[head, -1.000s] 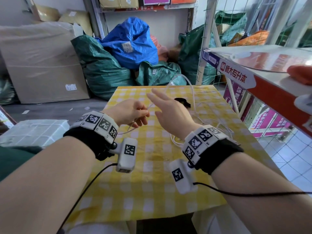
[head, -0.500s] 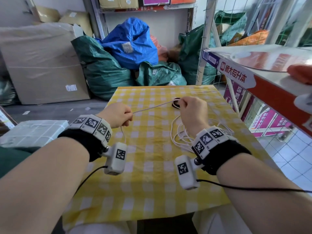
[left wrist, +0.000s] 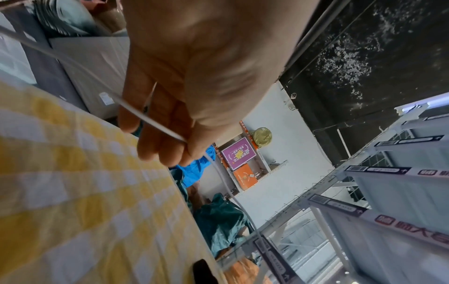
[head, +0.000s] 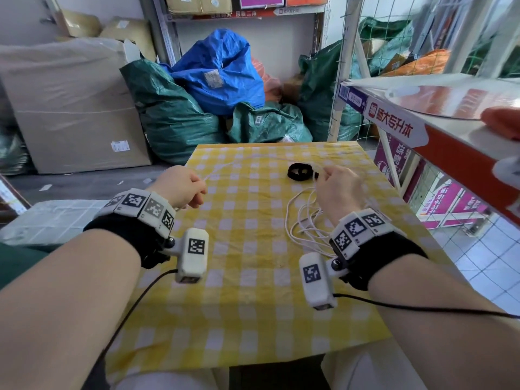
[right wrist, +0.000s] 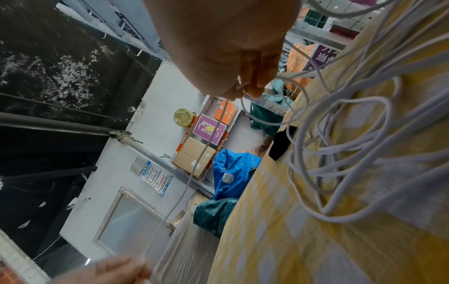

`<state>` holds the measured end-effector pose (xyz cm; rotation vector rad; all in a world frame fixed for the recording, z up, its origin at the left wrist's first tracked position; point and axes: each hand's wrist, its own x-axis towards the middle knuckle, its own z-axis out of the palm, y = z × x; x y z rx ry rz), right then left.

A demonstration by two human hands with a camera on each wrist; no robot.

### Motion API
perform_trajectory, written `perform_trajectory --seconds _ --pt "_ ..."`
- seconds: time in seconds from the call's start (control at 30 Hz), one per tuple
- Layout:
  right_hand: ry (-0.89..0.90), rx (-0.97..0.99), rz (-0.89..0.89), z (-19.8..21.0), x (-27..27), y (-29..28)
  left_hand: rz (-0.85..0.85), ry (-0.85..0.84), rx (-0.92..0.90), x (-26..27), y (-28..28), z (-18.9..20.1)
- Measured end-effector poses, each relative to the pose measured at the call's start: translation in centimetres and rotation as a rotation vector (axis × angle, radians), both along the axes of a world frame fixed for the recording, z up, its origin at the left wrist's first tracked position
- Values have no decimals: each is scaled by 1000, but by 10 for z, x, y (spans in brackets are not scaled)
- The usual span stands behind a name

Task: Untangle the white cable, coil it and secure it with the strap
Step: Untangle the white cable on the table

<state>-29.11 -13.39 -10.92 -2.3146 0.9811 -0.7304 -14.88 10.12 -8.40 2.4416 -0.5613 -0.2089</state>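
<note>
A thin white cable [head: 301,218] lies in loose tangled loops on the yellow checked tablecloth [head: 253,291], under my right wrist. My left hand [head: 183,187] is curled around one stretch of the cable [left wrist: 155,123] at the table's left side. My right hand [head: 334,184] pinches the cable [right wrist: 243,90] between thumb and fingertips. One length of cable spans between the two hands, blurred in the head view. The black strap [head: 299,171], rolled into a ring, lies on the cloth just left of my right hand. The tangled loops [right wrist: 352,149] fill the right wrist view.
A red and white shelf [head: 422,119] juts in over the table's right side. Green and blue sacks [head: 216,77] and a big cardboard box [head: 70,108] stand beyond the far edge. A wire mesh panel [head: 374,52] rises at the back right.
Both hands have moved apart, the left hand further left and the right hand further right, drawing the cable between them out longer. The right hand now sits right of the strap.
</note>
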Motion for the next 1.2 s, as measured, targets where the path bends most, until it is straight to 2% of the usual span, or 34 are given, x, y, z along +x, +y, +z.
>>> perform_trajectory --seconds 0.13,0.27,0.37,0.47,0.63,0.83,0.93,1.03,1.2 --pt "-80 -105 217 5 5 21 -103 88 -114 -14 -20 10" --pt "-139 -217 576 12 8 46 -284 178 -125 -32 -37 16" --pt "-147 -262 697 12 10 54 -369 206 -129 -39 -42 16" --pt "-143 -229 582 6 12 46 -350 194 -115 -35 -37 12" --pt "-82 -36 171 -12 5 4 -172 82 -102 -14 -12 0" --pt "1 97 -32 -23 -9 -21 -31 269 -198 -4 8 -21" --pt "-56 62 46 -23 -7 -12 -25 338 -266 -10 3 -25" --pt "-135 57 220 -22 -1 5 -54 402 -333 -17 -6 -25" --pt "-90 121 511 -24 7 33 -142 597 -507 -30 -21 -22"
